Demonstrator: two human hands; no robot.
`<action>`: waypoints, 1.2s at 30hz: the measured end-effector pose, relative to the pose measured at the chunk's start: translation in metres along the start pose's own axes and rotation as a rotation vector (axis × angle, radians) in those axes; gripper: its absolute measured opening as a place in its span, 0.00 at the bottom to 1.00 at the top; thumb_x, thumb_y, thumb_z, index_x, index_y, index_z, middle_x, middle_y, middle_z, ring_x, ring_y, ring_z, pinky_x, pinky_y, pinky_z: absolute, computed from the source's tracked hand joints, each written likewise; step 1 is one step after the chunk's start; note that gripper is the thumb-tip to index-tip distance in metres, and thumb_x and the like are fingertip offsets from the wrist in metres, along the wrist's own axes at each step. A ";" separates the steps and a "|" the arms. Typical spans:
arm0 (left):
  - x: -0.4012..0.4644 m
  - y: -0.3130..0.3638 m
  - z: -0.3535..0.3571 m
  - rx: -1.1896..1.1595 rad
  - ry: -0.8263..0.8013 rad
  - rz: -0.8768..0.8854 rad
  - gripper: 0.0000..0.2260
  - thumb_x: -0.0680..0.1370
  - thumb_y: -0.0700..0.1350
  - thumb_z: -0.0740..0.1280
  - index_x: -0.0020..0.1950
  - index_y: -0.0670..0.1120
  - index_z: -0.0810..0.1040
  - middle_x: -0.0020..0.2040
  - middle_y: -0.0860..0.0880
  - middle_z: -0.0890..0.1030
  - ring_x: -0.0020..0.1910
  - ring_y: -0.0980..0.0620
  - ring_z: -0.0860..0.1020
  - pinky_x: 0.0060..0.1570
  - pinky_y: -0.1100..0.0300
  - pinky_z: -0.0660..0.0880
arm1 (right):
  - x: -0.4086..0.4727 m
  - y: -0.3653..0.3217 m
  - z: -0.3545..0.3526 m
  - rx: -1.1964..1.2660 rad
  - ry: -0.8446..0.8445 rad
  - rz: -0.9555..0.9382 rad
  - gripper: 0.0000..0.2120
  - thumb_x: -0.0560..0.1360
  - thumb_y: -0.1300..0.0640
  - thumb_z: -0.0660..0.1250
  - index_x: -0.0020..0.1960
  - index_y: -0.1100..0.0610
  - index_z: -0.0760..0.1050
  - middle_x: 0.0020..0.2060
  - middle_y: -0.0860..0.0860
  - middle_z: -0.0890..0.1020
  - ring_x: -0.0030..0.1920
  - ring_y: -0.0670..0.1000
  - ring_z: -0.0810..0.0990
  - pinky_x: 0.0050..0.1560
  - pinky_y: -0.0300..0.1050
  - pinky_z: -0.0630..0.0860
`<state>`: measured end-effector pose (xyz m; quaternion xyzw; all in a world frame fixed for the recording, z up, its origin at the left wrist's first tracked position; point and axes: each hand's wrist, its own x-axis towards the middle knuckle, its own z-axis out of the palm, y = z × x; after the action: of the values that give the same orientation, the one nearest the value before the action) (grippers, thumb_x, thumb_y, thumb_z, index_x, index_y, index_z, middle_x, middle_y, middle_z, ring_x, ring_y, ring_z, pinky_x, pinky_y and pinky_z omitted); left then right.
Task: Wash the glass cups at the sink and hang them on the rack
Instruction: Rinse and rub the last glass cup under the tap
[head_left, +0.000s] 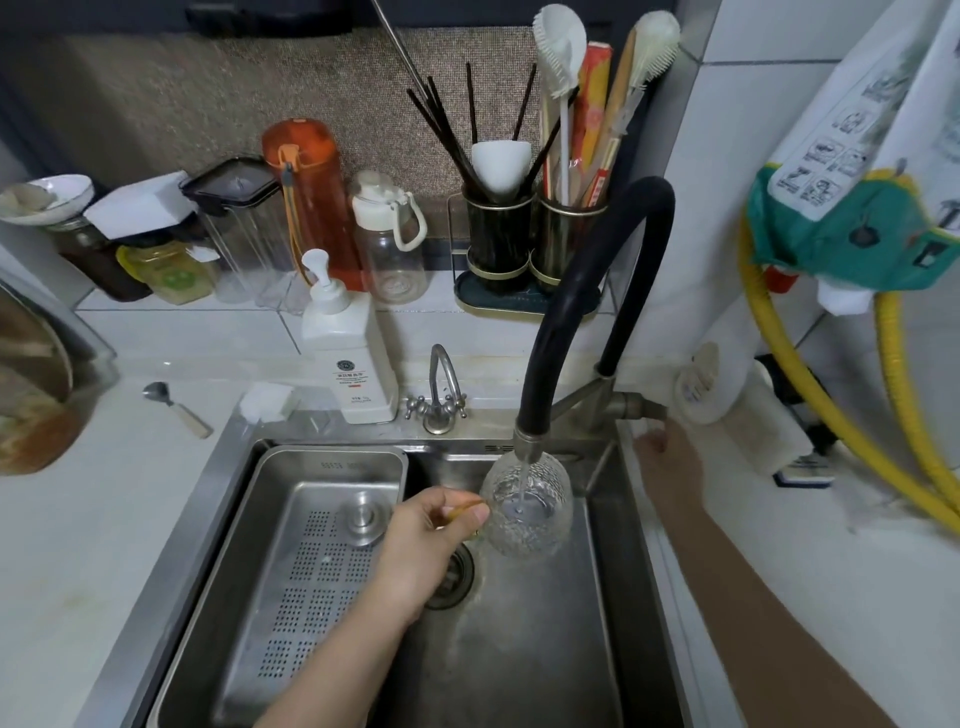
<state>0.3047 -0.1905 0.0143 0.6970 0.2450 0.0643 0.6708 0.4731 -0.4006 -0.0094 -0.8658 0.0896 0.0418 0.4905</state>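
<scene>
At the far left of the frame a spoon (176, 408) lies on the white counter (104, 519). Along the upper left stand jars, an orange bottle (306, 197) and a clear bottle (389, 244); a soap dispenser (345, 353) stands in front of them at the sink's back edge. In the sink (519, 649), lower left of centre, sits a perforated tray (311, 545) with a metal plug (363, 519) in it. At centre the left hand (421, 551) pinches the amber handle of a glass cup (527, 506) between thumb and fingers, holding the cup upright above the drain (457, 571). Water runs into it from the black-hosed tap (571, 312) just above. At upper centre a caddy (530, 244) holds chopsticks and brushes. Right of centre the right hand (667, 462) reaches up under the tap's lever (634, 405); whether its fingers grip it cannot be told. A yellow hose (810, 395) curves down the right wall.
</scene>
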 end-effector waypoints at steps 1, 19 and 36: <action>0.000 0.000 0.001 -0.005 0.001 0.001 0.05 0.71 0.38 0.73 0.40 0.48 0.83 0.39 0.45 0.81 0.39 0.53 0.77 0.46 0.61 0.74 | -0.018 -0.003 0.002 0.055 -0.029 -0.008 0.12 0.79 0.61 0.61 0.60 0.64 0.71 0.48 0.54 0.75 0.54 0.57 0.76 0.51 0.46 0.69; 0.009 0.005 -0.004 0.104 -0.147 0.151 0.12 0.73 0.39 0.72 0.49 0.56 0.77 0.43 0.53 0.80 0.44 0.57 0.78 0.48 0.66 0.75 | -0.116 -0.024 0.034 0.304 -0.434 -0.420 0.32 0.64 0.65 0.79 0.62 0.47 0.71 0.57 0.49 0.79 0.59 0.50 0.79 0.58 0.46 0.77; 0.011 -0.009 -0.001 0.379 -0.291 0.259 0.30 0.64 0.49 0.79 0.65 0.54 0.74 0.57 0.52 0.76 0.56 0.63 0.74 0.55 0.76 0.68 | -0.136 0.005 0.045 0.271 -0.273 -0.328 0.36 0.62 0.48 0.80 0.65 0.55 0.70 0.56 0.51 0.79 0.57 0.53 0.79 0.55 0.55 0.78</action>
<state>0.3116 -0.1845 0.0026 0.8374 0.0627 0.0017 0.5429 0.3395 -0.3493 -0.0148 -0.7813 -0.1143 0.0658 0.6101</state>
